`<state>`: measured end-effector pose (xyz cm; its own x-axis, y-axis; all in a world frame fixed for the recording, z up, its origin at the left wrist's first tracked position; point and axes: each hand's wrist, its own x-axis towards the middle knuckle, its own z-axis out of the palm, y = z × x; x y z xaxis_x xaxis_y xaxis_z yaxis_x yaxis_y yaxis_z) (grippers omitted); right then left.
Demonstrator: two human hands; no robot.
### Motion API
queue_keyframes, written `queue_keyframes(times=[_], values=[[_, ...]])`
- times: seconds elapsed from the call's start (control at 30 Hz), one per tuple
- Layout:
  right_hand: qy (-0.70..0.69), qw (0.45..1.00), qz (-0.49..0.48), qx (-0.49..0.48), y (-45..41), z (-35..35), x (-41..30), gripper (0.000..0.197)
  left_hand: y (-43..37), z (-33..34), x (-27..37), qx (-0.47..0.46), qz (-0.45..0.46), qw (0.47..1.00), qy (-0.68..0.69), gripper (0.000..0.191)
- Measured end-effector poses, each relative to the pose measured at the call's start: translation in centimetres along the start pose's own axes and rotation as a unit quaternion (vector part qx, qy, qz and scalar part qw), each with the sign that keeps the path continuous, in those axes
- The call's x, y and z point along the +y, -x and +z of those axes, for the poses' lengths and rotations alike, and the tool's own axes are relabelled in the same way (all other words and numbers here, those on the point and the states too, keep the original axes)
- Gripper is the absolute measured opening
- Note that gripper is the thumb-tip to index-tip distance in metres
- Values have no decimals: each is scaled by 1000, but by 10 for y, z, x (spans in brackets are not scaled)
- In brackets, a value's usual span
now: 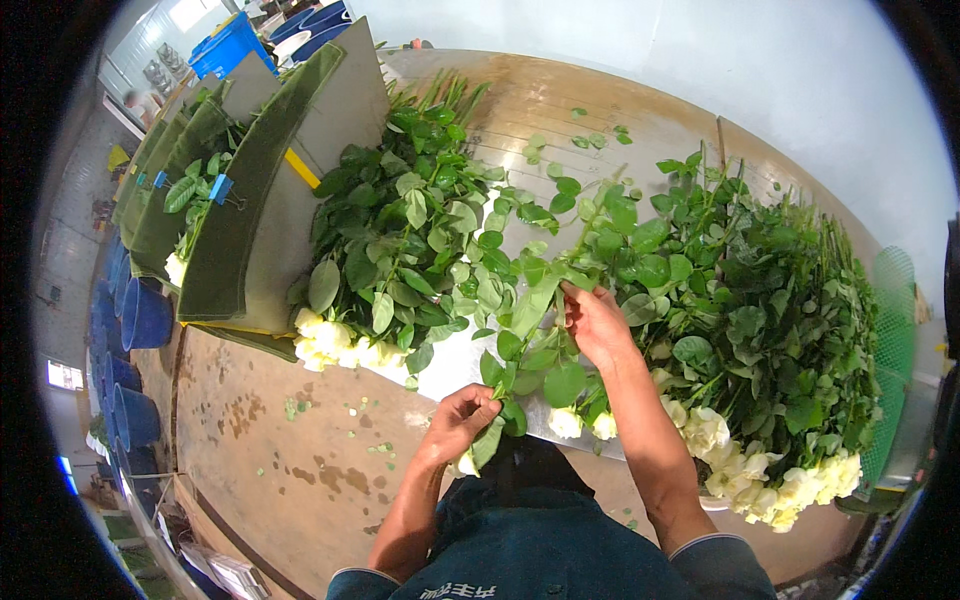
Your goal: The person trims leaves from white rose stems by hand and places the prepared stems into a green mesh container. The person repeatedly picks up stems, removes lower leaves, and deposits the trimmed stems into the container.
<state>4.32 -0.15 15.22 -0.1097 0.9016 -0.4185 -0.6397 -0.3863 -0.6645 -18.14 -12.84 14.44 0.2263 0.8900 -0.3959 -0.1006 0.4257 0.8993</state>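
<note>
My left hand (463, 424) pinches the stem of a white rose (466, 463) near its bloom, which hangs by my wrist close to my body. Farther up, my right hand (598, 324) has its fingers closed on the leafy upper part of what looks like the same stem; leaves hide the fingertips. To the left lies a pile of pale yellow-white roses (330, 341), blooms towards me and stems pointing away. A larger pile of leafy roses (750, 480) lies to the right, its blooms also on my side.
Green fabric-covered dividers (247, 202) with blue clips stand at the left. Loose leaves (598, 140) lie on the metal table (645, 112). Blue buckets (146, 315) line the floor at far left. Green plastic mesh (891, 360) stands at the right. A person is at far upper left.
</note>
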Motion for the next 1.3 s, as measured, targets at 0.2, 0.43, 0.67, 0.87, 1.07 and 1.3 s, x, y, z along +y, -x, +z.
queue_keyframes(times=[0.2,0.43,0.67,0.87,1.07,1.3], values=[[16,1000,19,-1,3,-19,4,17,7,-1,6,-9,-18,999,37,4],[64,998,20,11,4,-11,6,16,21,-5,20,23,-55,998,-30,7],[79,976,-185,83,50,49,-18,30,20,-2,37,95,204,950,-218,25],[202,935,-291,-15,54,147,-28,32,43,-29,73,242,316,880,-258,19],[269,847,-421,-182,52,307,-9,12,68,-104,118,409,408,769,-273,17],[351,700,-413,-465,17,576,53,19,115,-293,221,599,449,579,-324,12]])
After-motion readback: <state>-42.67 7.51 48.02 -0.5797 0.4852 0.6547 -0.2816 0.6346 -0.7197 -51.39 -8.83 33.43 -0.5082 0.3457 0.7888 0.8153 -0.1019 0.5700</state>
